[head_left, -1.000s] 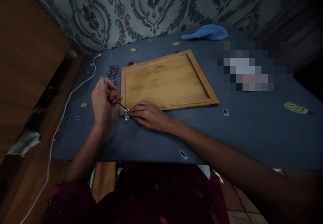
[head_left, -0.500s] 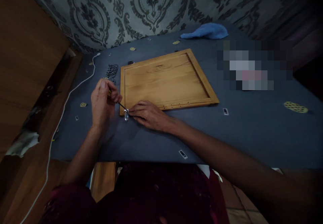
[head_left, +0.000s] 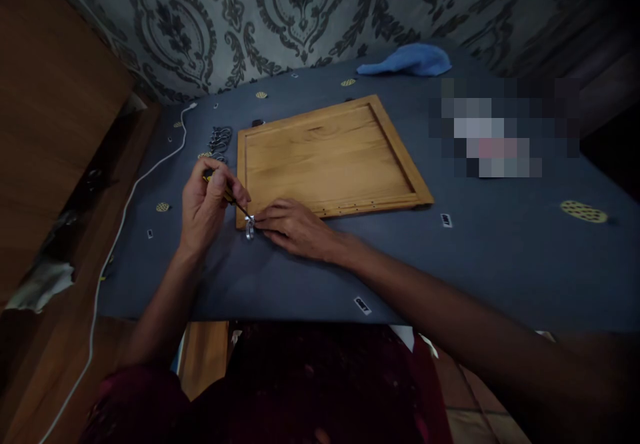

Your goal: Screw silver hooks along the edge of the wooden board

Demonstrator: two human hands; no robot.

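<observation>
Left hand [head_left: 204, 201] curls round screwdriver [head_left: 229, 197], right hand [head_left: 296, 229] palm-down.

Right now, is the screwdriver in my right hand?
No, the screwdriver is in your left hand, while your right hand rests at the near edge of the wooden panel.

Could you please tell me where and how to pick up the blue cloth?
Probably best by the bunched right-hand part of the blue cloth, from above and the near side: it stands up, while the left end tapers and the patterned surface is behind.
</observation>
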